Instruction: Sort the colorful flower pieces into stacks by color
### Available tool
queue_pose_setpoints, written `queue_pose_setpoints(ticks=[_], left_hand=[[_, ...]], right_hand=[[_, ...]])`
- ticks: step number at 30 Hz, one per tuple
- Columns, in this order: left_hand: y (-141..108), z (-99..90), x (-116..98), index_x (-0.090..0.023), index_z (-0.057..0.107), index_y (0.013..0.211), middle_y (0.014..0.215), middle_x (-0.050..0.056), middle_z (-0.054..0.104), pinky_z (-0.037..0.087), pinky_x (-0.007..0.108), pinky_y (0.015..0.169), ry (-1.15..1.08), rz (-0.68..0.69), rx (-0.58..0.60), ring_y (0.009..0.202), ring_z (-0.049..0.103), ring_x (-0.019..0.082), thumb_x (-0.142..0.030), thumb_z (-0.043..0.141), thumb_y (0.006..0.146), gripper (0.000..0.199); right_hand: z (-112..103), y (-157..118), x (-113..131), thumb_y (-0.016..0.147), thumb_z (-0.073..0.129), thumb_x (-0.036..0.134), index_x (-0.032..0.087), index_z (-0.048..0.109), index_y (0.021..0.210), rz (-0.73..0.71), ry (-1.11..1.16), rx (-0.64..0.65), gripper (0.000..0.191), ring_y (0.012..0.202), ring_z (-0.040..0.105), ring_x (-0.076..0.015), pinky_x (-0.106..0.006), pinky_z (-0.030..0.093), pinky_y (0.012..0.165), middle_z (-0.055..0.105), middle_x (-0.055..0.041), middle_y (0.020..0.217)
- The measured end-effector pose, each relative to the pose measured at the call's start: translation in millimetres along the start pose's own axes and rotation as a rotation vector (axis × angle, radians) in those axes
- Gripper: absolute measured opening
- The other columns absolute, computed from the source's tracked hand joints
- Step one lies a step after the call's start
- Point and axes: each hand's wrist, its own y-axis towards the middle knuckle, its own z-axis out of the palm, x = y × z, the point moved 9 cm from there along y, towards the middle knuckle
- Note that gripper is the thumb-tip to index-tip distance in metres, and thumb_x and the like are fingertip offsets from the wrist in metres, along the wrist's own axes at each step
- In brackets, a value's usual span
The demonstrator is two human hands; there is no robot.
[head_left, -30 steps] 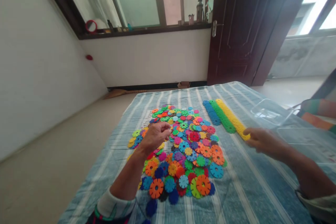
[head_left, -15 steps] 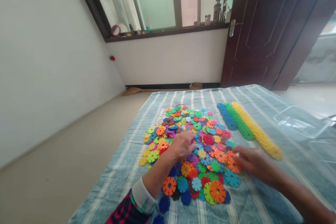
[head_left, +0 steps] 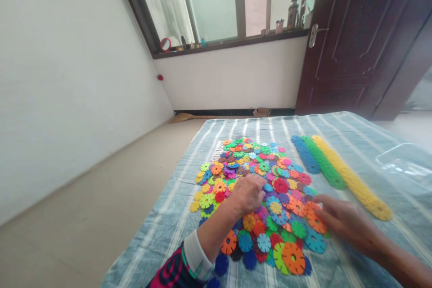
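A pile of colourful plastic snowflake discs (head_left: 280, 185) with notched rims is spread over the cloth-covered table. Over the middle of this pile is my left hand (head_left: 249, 194), its fingers curled down and pressed together; what they pinch, if anything, is hidden. My right hand (head_left: 340, 216) is at the pile's right edge, thumb and fingers closed around the side of orange snowflake discs (head_left: 316, 221). Just below these lies a teal disc (head_left: 315, 240). Larger orange and lime discs (head_left: 293, 258) overlap at the near edge.
Blue (head_left: 305, 155), green (head_left: 324, 163) and yellow (head_left: 353, 179) rows of overlapping discs lie side by side right of the pile. A clear plastic box (head_left: 405, 164) stands at the table's right. The striped cloth (head_left: 162, 229) covers the table, with the floor to its left.
The view has swung left, so everything appears farther right and slightly lower. Both hands keep nearly the same places over the pile; the orange discs stay at my right fingertips.
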Motion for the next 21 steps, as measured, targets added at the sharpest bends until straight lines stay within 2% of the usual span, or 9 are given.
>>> queue_pose_setpoints(ticks=[7,10,12,15,18,21], left_hand=[[-1,-3.9,22,-0.019,0.06,0.097,0.104,0.007,0.064,0.047,0.032,0.085,0.054,-0.123,-0.031,0.099,0.057,0.022,-0.024,0.051,0.083,0.018],[-2,-8.1,29,-0.019,0.059,0.103,0.108,0.008,0.063,0.045,0.034,0.09,0.093,-0.18,-0.108,0.104,0.055,0.023,-0.028,0.053,0.084,0.022],[-3,-13.9,36,-0.02,0.059,0.109,0.121,0.01,0.059,0.041,0.04,0.097,0.136,-0.235,-0.201,0.116,0.049,0.027,-0.035,0.054,0.084,0.029],[-8,-19.8,61,-0.021,0.055,0.121,0.137,0.014,0.048,0.031,0.054,0.104,0.171,-0.425,-0.29,0.131,0.036,0.035,-0.05,0.052,0.084,0.047],[-14,-13.2,83,-0.017,0.052,0.125,0.138,0.019,0.047,0.03,0.06,0.102,0.14,-0.594,-0.225,0.131,0.035,0.039,-0.063,0.044,0.084,0.063],[-12,-3.0,76,-0.016,0.047,0.131,0.141,0.019,0.044,0.029,0.059,0.105,0.075,-0.549,-0.15,0.134,0.033,0.038,-0.065,0.04,0.084,0.068]], right_hand=[[-1,0,-2,0.086,0.046,0.045,0.025,0.067,0.093,-0.015,0.001,-0.08,0.03,0.051,0.055,-0.0149,-0.024,0.04,0.049,0.058,0.0027,0.055],[-1,-1,-2,0.087,0.046,0.045,0.025,0.068,0.095,-0.023,0.01,-0.108,0.031,0.049,0.056,-0.014,-0.024,0.041,0.049,0.057,0.0033,0.054],[-1,-1,-2,0.086,0.046,0.046,0.025,0.068,0.094,-0.027,0.013,-0.126,0.031,0.048,0.055,-0.0133,-0.023,0.042,0.049,0.057,0.0039,0.053],[-2,-1,-4,0.085,0.047,0.048,0.026,0.068,0.091,-0.025,0.032,-0.141,0.031,0.05,0.058,-0.013,-0.022,0.044,0.049,0.061,0.004,0.056],[-2,-2,-7,0.084,0.047,0.05,0.027,0.068,0.09,-0.015,0.047,-0.156,0.031,0.052,0.061,-0.0133,-0.021,0.046,0.049,0.064,0.0037,0.06],[0,-1,-10,0.084,0.048,0.051,0.028,0.069,0.09,-0.005,0.047,-0.152,0.032,0.055,0.064,-0.0136,-0.02,0.048,0.05,0.067,0.0033,0.063]])
